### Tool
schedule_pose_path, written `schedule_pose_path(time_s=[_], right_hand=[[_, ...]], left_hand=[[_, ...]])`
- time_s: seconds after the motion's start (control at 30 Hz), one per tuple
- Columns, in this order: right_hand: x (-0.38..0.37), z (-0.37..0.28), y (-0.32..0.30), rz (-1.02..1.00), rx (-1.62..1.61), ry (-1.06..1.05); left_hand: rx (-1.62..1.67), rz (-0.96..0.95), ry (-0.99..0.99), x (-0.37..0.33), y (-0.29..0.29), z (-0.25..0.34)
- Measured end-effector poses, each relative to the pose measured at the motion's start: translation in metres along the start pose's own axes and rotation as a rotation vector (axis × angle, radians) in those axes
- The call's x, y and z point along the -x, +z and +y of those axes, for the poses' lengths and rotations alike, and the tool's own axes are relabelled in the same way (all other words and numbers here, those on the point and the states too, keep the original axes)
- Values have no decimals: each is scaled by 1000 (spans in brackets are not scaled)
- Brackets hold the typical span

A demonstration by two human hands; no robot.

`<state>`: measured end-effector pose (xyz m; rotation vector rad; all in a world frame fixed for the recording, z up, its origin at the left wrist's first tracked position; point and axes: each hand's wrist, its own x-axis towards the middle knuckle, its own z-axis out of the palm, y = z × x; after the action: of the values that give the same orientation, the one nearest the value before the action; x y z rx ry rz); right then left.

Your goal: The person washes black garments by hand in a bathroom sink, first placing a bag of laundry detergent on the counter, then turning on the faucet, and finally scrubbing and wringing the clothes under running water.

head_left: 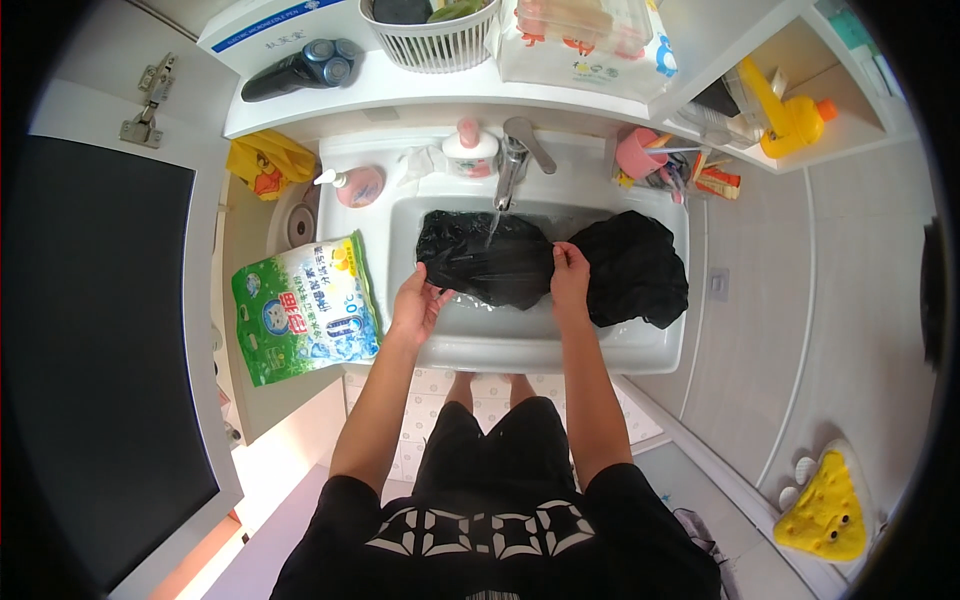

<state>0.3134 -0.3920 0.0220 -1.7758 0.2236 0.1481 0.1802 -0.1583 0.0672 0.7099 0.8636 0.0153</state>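
Observation:
Water runs from the chrome faucet onto a wet black cloth spread across the white sink. At its left edge, my left hand grips the fabric between thumb and fingers. My right hand pinches the cloth's right side, fingers closed. A second bunched black cloth lies over the basin's right side, just beyond my right hand; whether the two are one piece I cannot tell. Some water shows in the basin under the fabric.
Left of the sink lies a green and white detergent bag. Along the sink's back stand a pink soap pump, a white bottle and a pink cup. A shelf above holds an electric shaver and a white basket.

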Motion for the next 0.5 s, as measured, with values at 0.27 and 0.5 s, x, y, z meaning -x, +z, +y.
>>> schedule_pose_path(time_s=[0.27,0.5], right_hand=[[49,-43,33,-60,470,-653],[56,-16,20,-693,232,-57]], left_hand=[[119,-176,8,13,18,-1],[-172,-61,116,20,41,5]])
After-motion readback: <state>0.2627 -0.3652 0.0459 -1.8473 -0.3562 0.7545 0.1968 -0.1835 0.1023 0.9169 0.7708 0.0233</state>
